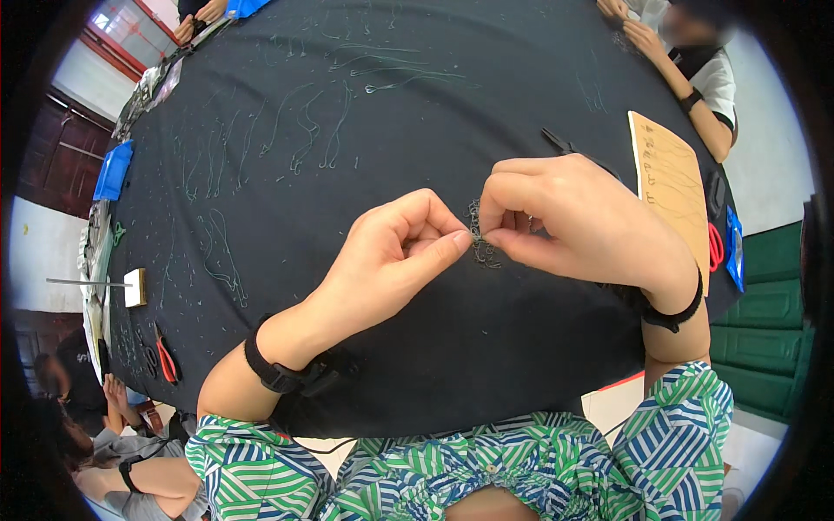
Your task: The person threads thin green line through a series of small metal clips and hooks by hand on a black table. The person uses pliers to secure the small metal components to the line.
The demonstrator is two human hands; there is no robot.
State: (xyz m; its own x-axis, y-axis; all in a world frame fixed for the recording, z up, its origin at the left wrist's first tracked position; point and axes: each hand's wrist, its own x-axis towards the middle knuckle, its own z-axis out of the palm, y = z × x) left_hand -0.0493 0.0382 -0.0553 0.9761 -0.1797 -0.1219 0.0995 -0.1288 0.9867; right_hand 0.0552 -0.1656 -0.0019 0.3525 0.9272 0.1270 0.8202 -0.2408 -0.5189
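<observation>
My left hand (387, 247) is closed in a pinch, thumb against forefinger, over the middle of the black cloth. Facing it, my right hand (565, 217) pinches too, its fingertips almost meeting those of the left. Whatever lies between the fingertips is too small to make out. Just beneath and beside them is a small pile of dark metal fish hooks (485, 254), partly covered by my fingers. Behind my right hand, a dark pointed tool (556, 139) sticks out, its other end hidden. Black bands circle both wrists.
Green fishing lines with hooks (304, 130) lie spread over the black cloth (408, 347). At right are a cardboard sheet (665, 165), red handles (715, 247) and a blue packet (735, 247). Red-handled pliers (166, 356) and a white block (135, 287) sit left. Other people work around the table.
</observation>
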